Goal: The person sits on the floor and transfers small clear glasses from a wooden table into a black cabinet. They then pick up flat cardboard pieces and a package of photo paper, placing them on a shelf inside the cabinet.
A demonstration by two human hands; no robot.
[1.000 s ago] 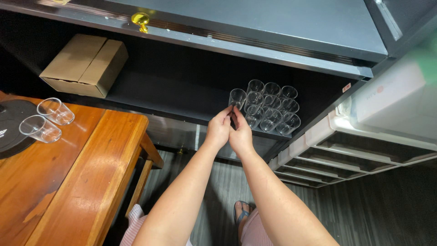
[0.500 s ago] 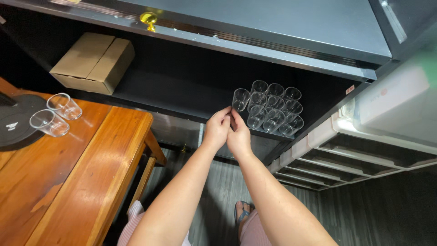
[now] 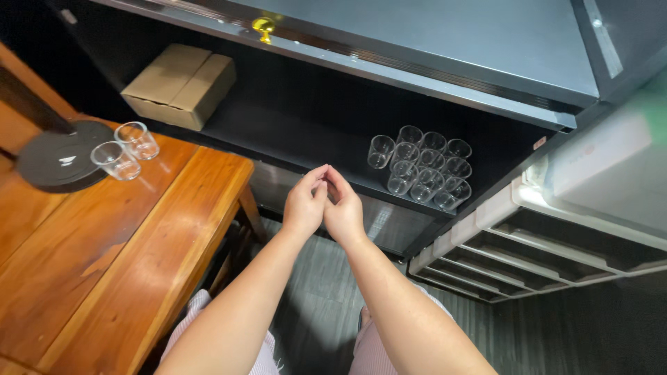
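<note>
Both hands (empty) before shelf edge.

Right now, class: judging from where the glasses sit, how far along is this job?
Done: a cluster of clear glasses stands on the dark shelf. In hand: nothing; the left hand and right hand meet, empty, in front of the shelf. Left, probably: two glasses on the wooden table.

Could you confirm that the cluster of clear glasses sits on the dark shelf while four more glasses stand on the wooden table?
Not quite: the head view shows only two glasses on the wooden table, beside a round black base. The cluster of clear glasses does sit on the dark shelf.
</note>
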